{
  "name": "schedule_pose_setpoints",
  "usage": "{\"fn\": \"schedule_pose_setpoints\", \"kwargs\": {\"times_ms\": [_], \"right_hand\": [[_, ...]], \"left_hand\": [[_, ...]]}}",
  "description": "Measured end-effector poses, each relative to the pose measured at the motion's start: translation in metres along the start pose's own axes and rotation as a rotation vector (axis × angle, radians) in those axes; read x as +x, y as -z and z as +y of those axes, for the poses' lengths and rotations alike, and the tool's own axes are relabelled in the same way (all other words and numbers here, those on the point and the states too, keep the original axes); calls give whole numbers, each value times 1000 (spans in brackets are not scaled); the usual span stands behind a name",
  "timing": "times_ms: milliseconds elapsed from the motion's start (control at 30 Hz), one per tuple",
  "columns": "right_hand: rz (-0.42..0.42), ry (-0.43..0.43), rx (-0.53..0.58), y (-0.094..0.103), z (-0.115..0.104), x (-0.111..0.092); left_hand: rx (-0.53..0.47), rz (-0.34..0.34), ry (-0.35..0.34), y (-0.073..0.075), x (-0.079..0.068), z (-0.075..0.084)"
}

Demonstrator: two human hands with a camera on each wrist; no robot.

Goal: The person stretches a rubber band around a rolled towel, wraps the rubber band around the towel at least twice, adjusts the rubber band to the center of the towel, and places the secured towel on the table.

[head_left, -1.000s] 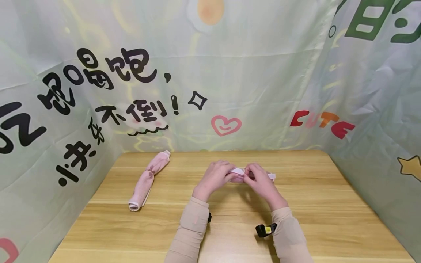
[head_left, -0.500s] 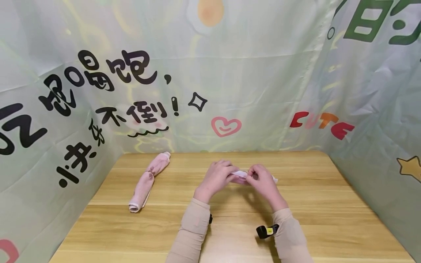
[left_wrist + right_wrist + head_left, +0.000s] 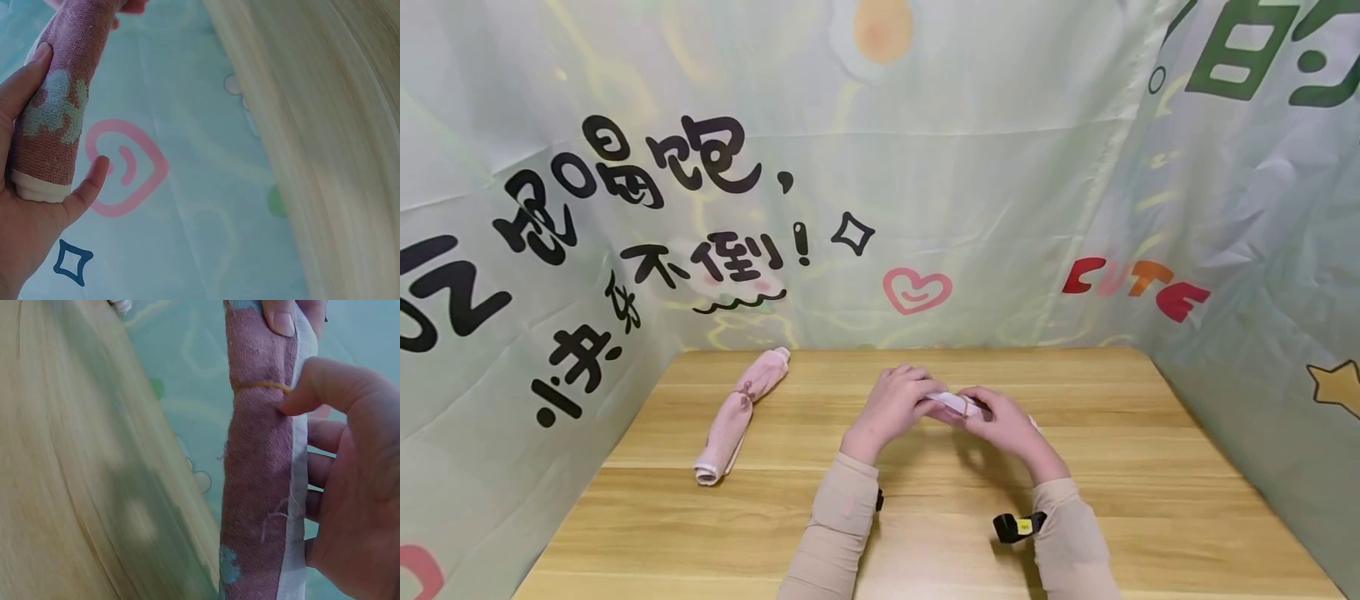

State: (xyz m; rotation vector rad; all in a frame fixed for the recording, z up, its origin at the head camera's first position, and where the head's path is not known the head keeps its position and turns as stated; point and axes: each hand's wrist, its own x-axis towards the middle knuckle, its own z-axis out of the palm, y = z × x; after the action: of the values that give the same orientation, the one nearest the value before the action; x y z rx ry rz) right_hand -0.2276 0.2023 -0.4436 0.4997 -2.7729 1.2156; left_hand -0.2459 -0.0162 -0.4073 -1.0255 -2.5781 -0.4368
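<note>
Held up over the table is a pink rolled towel (image 3: 946, 402) with white edging and light blue patches. My left hand (image 3: 891, 408) grips its left part, thumb laid along the roll (image 3: 59, 131) in the left wrist view. My right hand (image 3: 1011, 427) holds the other part, fingers behind the roll (image 3: 256, 462). A thin tan rubber band (image 3: 264, 384) circles the towel's middle, and my right thumb presses right beside it. The far end of the roll is mostly hidden by my right hand in the head view.
A second rolled pink towel (image 3: 724, 433), drawn in at its middle, lies on the left of the wooden table (image 3: 940, 542). Printed cloth walls (image 3: 1000, 183) rise behind the table and at both sides.
The right fingers, bunched at the band on the towel a second ago, have spread along the towel, and that hand sits slightly further right. The left hand keeps its hold.
</note>
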Motion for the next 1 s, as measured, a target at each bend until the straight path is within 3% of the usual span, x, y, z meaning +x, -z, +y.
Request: {"fn": "schedule_pose_setpoints", "kwargs": {"times_ms": [133, 267, 667, 833, 1000], "right_hand": [[10, -29, -12, 0, -1, -1], [78, -3, -35, -1, -4, -1], [260, 208, -168, -6, -1, 1], [314, 273, -200, -7, -2, 2], [297, 248, -182, -9, -2, 3]], "left_hand": [[-5, 13, 21, -3, -1, -2], [-17, 9, 57, -3, -1, -2], [-23, -100, 170, 0, 1, -1], [-16, -128, 170, 0, 0, -1], [49, -103, 150, -2, 0, -1]]}}
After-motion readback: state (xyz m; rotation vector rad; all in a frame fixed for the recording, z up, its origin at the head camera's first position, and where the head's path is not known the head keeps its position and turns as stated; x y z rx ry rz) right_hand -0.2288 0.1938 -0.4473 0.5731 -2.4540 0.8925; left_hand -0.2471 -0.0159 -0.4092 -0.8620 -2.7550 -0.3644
